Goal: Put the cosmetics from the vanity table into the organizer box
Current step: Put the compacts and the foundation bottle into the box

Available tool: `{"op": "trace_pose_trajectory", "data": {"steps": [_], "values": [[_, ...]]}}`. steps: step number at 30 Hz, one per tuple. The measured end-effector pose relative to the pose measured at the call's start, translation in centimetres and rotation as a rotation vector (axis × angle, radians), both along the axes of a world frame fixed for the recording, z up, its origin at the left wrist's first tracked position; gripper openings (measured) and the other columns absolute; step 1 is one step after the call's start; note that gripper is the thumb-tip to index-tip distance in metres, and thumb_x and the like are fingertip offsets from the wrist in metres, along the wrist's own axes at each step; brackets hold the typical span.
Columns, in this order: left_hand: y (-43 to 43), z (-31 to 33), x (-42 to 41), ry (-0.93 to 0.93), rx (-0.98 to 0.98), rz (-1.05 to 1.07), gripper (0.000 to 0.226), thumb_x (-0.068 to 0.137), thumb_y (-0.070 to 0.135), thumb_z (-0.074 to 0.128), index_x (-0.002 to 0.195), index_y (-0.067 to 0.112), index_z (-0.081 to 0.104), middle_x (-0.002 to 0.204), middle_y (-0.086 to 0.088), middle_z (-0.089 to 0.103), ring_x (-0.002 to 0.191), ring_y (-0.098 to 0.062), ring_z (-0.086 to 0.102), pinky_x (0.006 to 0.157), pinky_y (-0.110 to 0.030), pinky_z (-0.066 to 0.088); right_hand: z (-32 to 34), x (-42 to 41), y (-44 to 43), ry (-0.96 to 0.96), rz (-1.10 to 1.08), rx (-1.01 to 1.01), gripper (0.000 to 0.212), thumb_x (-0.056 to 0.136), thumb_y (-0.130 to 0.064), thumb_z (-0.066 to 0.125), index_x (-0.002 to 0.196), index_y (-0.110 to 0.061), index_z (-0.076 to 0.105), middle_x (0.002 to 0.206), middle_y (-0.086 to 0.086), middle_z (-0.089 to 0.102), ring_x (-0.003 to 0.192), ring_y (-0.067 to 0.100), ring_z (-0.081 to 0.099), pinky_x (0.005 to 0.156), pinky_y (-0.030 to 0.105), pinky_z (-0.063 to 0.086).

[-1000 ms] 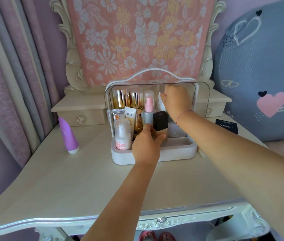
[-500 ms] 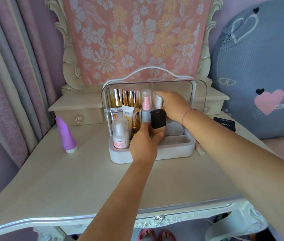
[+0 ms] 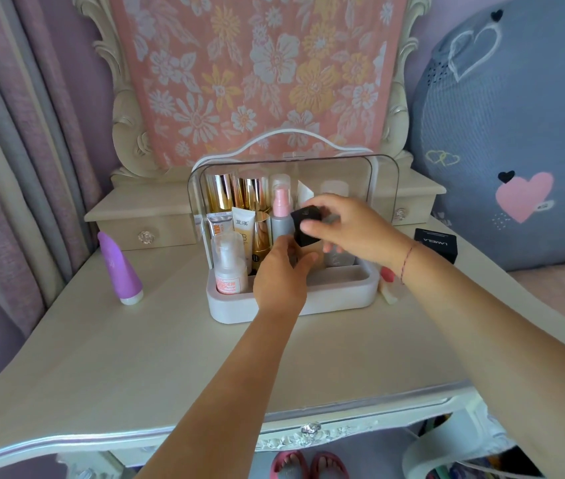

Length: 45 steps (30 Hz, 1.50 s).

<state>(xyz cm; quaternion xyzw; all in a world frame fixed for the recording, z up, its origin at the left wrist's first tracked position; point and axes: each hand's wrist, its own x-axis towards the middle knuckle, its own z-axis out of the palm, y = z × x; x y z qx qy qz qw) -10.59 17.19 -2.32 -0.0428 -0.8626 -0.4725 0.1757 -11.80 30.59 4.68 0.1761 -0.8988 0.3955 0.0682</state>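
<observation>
Black-capped bottle (image 3: 305, 227) tilts above the organizer box (image 3: 343, 295), pinched at its cap by the right hand (image 3: 353, 227) while the left hand (image 3: 279, 276) grips its lower body. Gold-capped bottles (image 3: 236, 193) and a pink-topped spray bottle (image 3: 281, 216) stand inside. On the vanity table (image 3: 136, 357), a purple tube (image 3: 118, 267) stands left; a black compact box (image 3: 435, 244) lies right.

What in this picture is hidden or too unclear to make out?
All in the head view:
- Black-capped bottle: its body is hidden behind the left hand and the right hand.
- Small item to the right of the organizer box: mostly covered by the right wrist.
- Back-row bottles: blurred by the clear lid.
- Purple tube: its print is too small to read.
</observation>
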Motion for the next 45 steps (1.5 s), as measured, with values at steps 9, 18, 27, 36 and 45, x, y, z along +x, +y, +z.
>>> {"op": "trace_pose_trajectory", "data": {"steps": [9, 18, 27, 36, 45], "values": [[1.1, 0.8, -0.1, -0.223, -0.156, -0.071, 0.038, 0.09, 0.006, 0.042, 0.127, 0.012, 0.04, 0.121, -0.008, 0.06, 0.106, -0.027, 0.056, 0.086, -0.043, 0.049, 0.0, 0.4, -0.9, 0.322, -0.396, -0.085, 0.032, 0.077, -0.032, 0.072, 0.09, -0.005, 0.06, 0.079, 0.012, 0.067, 0.075, 0.029, 0.064, 0.069, 0.047, 0.054], [1.1, 1.0, 0.2, -0.216, -0.288, -0.097, 0.033, 0.086, 0.0, 0.038, 0.117, 0.01, 0.04, 0.121, -0.007, 0.062, 0.111, -0.029, 0.053, 0.092, -0.044, 0.043, 0.2, -0.3, -2.2, 0.39, -0.551, -0.136, 0.036, 0.08, -0.033, 0.068, 0.089, -0.001, 0.055, 0.079, 0.011, 0.063, 0.075, 0.027, 0.059, 0.057, 0.031, 0.043], [0.0, 0.6, 1.3, -0.184, -0.164, -0.028, 0.04, 0.084, -0.006, 0.04, 0.122, 0.008, 0.041, 0.118, -0.008, 0.062, 0.105, -0.026, 0.057, 0.08, -0.034, 0.048, -0.4, -0.9, -3.3, 0.332, -0.606, -0.107, 0.035, 0.083, -0.033, 0.064, 0.082, -0.008, 0.039, 0.07, 0.007, 0.052, 0.065, 0.03, 0.056, 0.051, 0.033, 0.041], [-0.7, 0.3, 1.4, -0.112, -0.238, -0.013, 0.049, 0.086, -0.004, 0.041, 0.132, 0.013, 0.041, 0.121, -0.009, 0.061, 0.109, -0.026, 0.057, 0.084, -0.034, 0.047, -1.2, -1.7, -3.8, 0.169, -0.43, 0.055, 0.041, 0.085, -0.032, 0.065, 0.118, -0.013, 0.047, 0.094, 0.012, 0.065, 0.076, 0.033, 0.065, 0.066, 0.038, 0.057], [-0.7, -0.1, 1.4, -0.065, -0.324, -0.047, 0.053, 0.086, -0.002, 0.039, 0.136, 0.016, 0.042, 0.126, -0.009, 0.059, 0.112, -0.027, 0.053, 0.088, -0.037, 0.047, -1.4, -1.6, -2.3, 0.005, -0.234, 0.11, 0.045, 0.089, -0.015, 0.061, 0.133, -0.01, 0.052, 0.115, 0.013, 0.062, 0.091, 0.03, 0.069, 0.091, 0.044, 0.052]]}}
